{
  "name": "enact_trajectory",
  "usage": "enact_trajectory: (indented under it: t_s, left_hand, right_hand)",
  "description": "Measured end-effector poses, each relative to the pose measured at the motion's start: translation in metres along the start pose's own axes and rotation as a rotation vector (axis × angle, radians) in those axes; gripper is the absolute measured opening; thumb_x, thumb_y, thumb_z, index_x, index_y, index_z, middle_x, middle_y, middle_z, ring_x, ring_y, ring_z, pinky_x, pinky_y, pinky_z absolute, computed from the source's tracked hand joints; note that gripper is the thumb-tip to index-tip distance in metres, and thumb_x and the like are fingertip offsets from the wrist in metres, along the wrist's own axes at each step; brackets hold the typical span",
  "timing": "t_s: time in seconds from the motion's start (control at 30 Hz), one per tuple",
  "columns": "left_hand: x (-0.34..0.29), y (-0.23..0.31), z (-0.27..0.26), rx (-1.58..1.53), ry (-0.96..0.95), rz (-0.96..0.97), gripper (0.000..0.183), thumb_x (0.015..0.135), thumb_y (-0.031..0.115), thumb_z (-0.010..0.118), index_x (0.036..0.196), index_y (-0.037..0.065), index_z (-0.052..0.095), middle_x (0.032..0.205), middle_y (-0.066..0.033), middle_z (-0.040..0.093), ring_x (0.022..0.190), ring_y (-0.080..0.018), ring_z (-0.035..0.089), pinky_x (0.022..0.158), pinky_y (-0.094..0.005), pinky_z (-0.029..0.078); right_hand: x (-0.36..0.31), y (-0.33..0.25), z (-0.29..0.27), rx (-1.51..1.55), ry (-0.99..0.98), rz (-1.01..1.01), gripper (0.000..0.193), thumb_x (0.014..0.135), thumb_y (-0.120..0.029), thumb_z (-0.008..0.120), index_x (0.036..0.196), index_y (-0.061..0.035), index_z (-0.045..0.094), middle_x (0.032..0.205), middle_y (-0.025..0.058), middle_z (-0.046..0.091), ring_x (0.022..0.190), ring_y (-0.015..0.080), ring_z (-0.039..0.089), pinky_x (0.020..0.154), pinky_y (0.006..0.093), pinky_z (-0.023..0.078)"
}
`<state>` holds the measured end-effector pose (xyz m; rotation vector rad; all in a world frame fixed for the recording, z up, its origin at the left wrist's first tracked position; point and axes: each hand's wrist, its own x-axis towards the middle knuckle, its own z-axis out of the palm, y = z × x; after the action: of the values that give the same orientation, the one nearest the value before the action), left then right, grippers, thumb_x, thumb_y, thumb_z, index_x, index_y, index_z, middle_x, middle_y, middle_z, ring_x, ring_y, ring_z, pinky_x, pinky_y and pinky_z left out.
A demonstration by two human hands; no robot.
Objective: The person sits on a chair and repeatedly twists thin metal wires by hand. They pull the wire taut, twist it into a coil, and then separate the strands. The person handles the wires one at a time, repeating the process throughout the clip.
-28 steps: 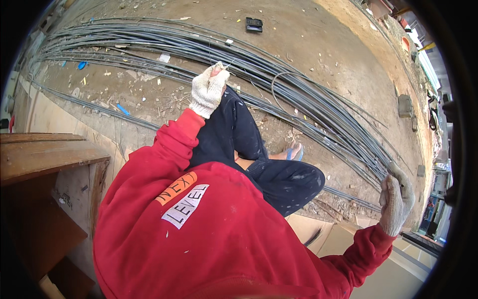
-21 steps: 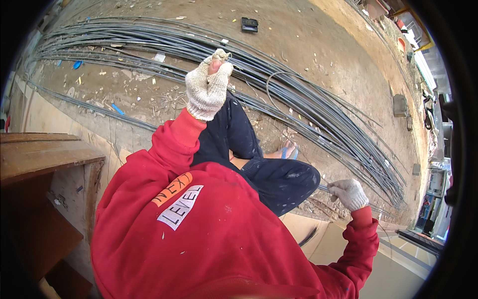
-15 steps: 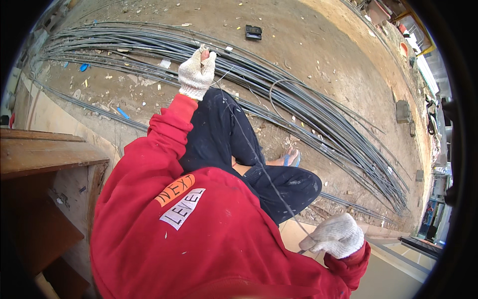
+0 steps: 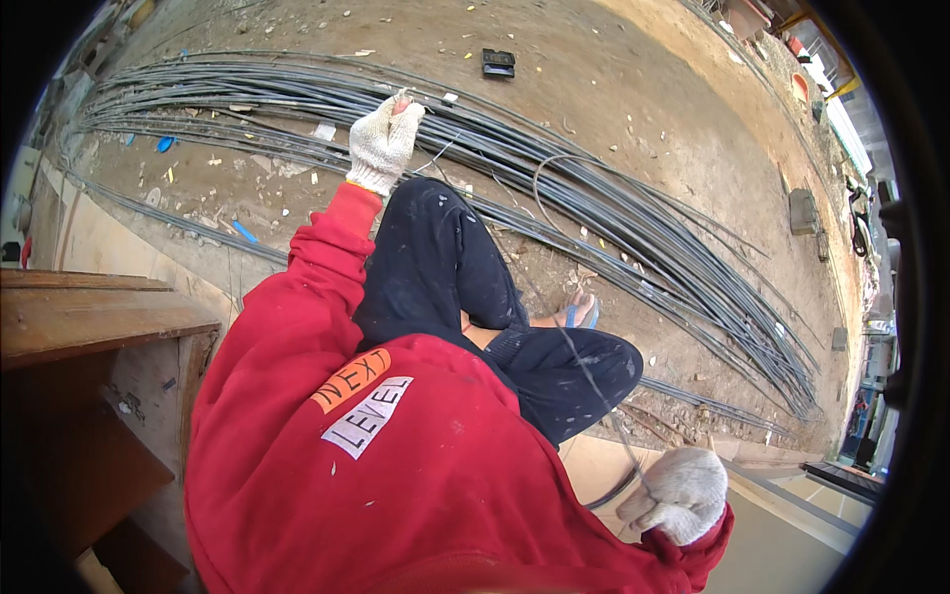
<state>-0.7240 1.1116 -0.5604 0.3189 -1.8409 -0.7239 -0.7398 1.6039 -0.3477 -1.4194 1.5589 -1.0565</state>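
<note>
My left hand (image 4: 384, 145), in a white knitted glove, is raised over the near side of a bundle of long dark grey rods (image 4: 653, 245). Its thumb and fingertips are pinched together, with a thin bit of wire at the tips. From close below that hand a thin dark wire (image 4: 577, 354) slants down across my bent legs. At its lower end my right hand (image 4: 685, 495), gloved alike, is closed around it at my right side. The exact grip inside both gloves is partly hidden.
A small black tray-like object (image 4: 498, 64) lies on the dirt beyond the rods. A wooden shelf unit (image 4: 104, 312) stands close at my left. Blue plastic scraps (image 4: 165, 145) and debris dot the ground. A grey block (image 4: 803, 213) sits at the far right.
My right hand has moved slightly downward and turned at the wrist, taking the lower end of the wire with it. My left hand stays pinched in nearly the same place.
</note>
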Motion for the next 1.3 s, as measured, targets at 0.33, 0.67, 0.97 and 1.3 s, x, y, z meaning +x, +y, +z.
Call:
enact_trajectory:
  t_s: [0.33, 0.67, 0.97, 1.3]
  left_hand:
    - [-0.005, -0.008, -0.001, 0.037, -0.068, 0.136, 0.027, 0.09, 0.02, 0.07, 0.107, -0.001, 0.071, 0.076, -0.0166, 0.071, 0.067, -0.0277, 0.071, 0.061, -0.031, 0.053]
    - [-0.1, -0.092, -0.061, 0.137, -0.611, -0.576, 0.035, 0.093, 0.036, 0.06, 0.113, 0.009, 0.071, 0.108, -0.0123, 0.072, 0.105, -0.0315, 0.066, 0.091, -0.0374, 0.05]
    - [-0.125, -0.061, -0.115, 0.201, 0.284, -1.218, 0.066, 0.089, 0.058, 0.062, 0.133, 0.009, 0.062, 0.137, -0.012, 0.059, 0.129, -0.0287, 0.051, 0.108, -0.0352, 0.036]
    - [-0.068, -0.015, -0.02, -0.951, 0.166, -1.217, 0.012, 0.095, 0.015, 0.058, 0.089, 0.007, 0.065, 0.082, -0.0071, 0.066, 0.082, -0.027, 0.069, 0.079, -0.0423, 0.057]
  right_hand:
    - [0.008, 0.067, 0.006, -0.128, -0.344, 1.039, 0.026, 0.097, -0.019, 0.059, 0.114, -0.004, 0.071, 0.065, 0.0046, 0.066, 0.055, 0.0111, 0.06, 0.06, 0.0267, 0.05]
    - [-0.004, 0.119, 0.068, -0.23, 0.141, 0.854, 0.02, 0.097, -0.021, 0.061, 0.108, -0.0068, 0.071, 0.074, 0.01, 0.067, 0.057, 0.02, 0.063, 0.055, 0.0314, 0.048]
    - [-0.029, 0.163, 0.104, -0.264, 0.179, 0.705, 0.018, 0.096, -0.021, 0.061, 0.107, -0.0096, 0.071, 0.082, 0.01, 0.069, 0.066, 0.0284, 0.067, 0.058, 0.0361, 0.05]
    - [0.004, 0.115, 0.059, -0.542, 0.308, 0.297, 0.022, 0.088, -0.014, 0.07, 0.109, -0.0093, 0.073, 0.091, 0.0137, 0.072, 0.078, 0.0272, 0.07, 0.074, 0.0373, 0.055]
